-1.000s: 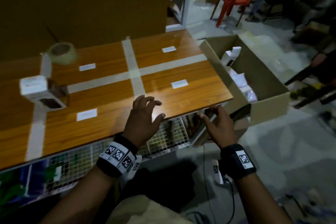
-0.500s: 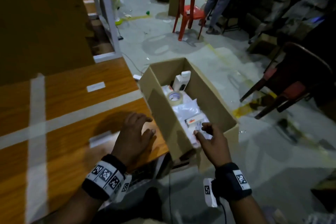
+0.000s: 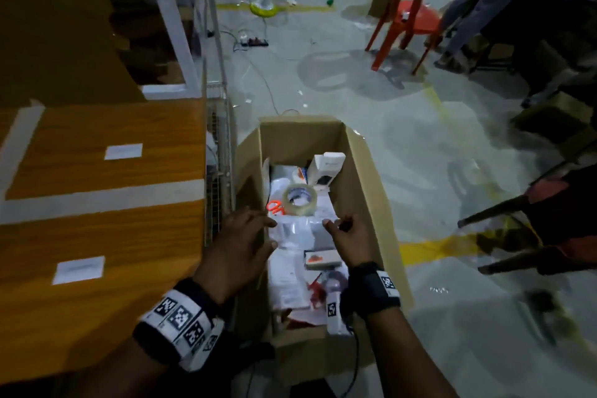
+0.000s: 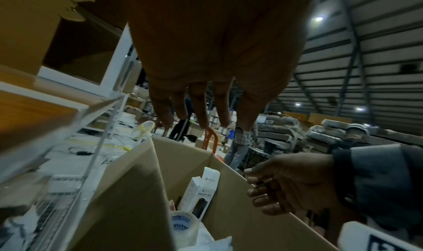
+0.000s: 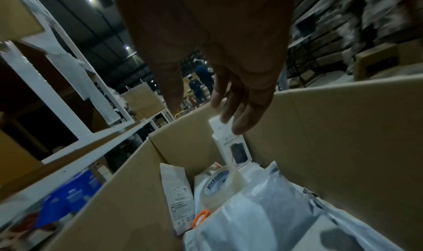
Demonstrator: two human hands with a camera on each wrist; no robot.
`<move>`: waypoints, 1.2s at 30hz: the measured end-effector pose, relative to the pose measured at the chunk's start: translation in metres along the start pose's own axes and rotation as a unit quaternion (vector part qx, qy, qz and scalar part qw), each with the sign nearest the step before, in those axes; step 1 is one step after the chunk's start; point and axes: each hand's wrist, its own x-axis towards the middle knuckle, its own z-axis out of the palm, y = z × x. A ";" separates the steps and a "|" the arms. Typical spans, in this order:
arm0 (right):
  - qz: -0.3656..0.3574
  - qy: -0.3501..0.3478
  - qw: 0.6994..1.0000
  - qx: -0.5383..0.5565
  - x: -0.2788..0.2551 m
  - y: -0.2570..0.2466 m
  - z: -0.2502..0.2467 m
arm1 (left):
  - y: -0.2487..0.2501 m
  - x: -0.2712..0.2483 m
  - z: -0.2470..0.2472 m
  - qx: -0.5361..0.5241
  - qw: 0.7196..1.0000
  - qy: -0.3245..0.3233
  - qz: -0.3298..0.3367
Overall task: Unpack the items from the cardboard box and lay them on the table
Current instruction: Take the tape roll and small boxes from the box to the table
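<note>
The open cardboard box stands on the floor right of the wooden table. Inside lie a clear tape roll, an upright white product box, orange scissor handles, white plastic bags and a small flat pack. My left hand hovers over the box's left wall, fingers straight and empty. My right hand is inside the box above the bags, fingers loosely curled, holding nothing. The right wrist view shows its fingertips near the white product box, above the tape roll.
A wire mesh rack runs under the table edge beside the box. A red plastic chair and a person's legs are at the back right. A dark chair stands close on the right.
The head view swung from the table down onto the box. My left hand left the table top and both hands moved over the box's contents.
</note>
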 end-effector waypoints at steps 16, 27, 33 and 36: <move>0.019 0.106 0.993 -0.039 0.230 0.024 0.094 | -0.011 0.099 0.110 -0.030 0.983 0.002 -0.183; -0.023 0.074 0.986 -0.146 0.279 0.029 0.114 | -0.029 0.086 0.121 -0.027 0.978 -0.004 -0.206; -0.113 0.012 0.986 -0.123 0.260 0.001 0.079 | -0.020 0.104 0.125 -0.007 0.972 -0.009 -0.234; -0.163 -0.016 0.979 -0.122 0.227 -0.017 0.048 | -0.017 0.122 0.134 -0.010 0.971 -0.021 -0.237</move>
